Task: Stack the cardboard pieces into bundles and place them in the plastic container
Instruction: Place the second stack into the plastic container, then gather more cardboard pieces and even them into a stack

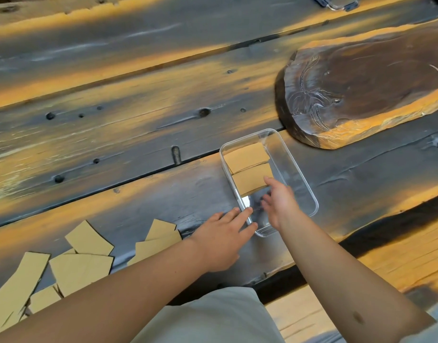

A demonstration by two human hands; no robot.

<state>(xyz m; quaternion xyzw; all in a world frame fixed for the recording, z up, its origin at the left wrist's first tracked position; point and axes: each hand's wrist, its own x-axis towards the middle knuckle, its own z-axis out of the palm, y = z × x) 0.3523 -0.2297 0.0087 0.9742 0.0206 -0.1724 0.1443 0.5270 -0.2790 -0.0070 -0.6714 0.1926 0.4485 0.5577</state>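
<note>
Centrally, a clear plastic container (309,191) stood on the dark plank surface (138,134). Contents: two cardboard bundles (247,157) side by side at its far end. Right hand (279,204) reached inside, fingers spread, fingertips touching the nearer bundle, nothing clamped in its grip. Left hand (222,241) lay flat with fingers apart against the container's near corner, grip empty. Loose cardboard pieces (81,268) lay scattered at lower left. A carved wooden slab (361,90) sat beyond the container.
</note>
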